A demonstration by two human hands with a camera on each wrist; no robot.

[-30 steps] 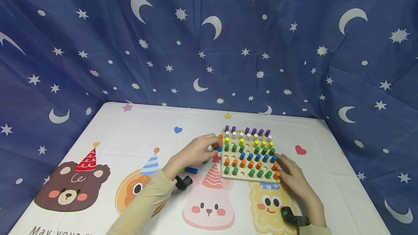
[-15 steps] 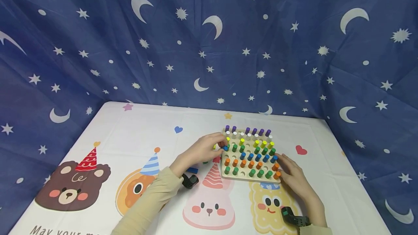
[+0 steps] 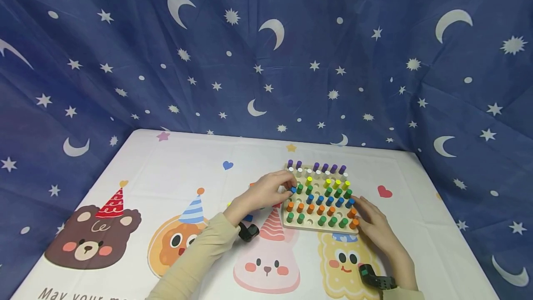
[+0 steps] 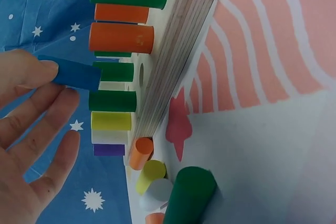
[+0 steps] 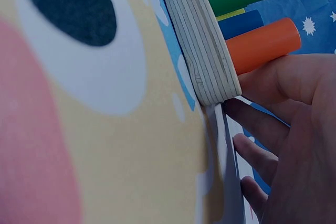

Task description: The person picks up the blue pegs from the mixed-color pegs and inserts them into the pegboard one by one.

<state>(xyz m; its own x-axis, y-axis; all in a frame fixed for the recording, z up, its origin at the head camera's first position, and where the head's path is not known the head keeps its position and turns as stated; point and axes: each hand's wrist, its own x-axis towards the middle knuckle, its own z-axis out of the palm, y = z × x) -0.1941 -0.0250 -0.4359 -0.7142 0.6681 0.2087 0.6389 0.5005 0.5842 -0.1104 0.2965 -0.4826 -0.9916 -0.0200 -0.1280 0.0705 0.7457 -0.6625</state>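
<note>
Your left hand point(image 3: 266, 192) pinches a short blue wooden peg point(image 4: 71, 73) over the pale wooden pegboard point(image 3: 309, 221) — your right hand point(image 3: 372, 223), fingers relaxed, rests against its near-right corner.

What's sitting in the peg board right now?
The peg board holds upright purple, white, yellow, green, blue and orange pegs, with some holes empty. The left hand covers its left edge, pinching a blue peg.

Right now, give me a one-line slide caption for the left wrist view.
Left hand holds a blue peg by its fingertips beside the wooden pegboard; loose pegs lie below.
</note>
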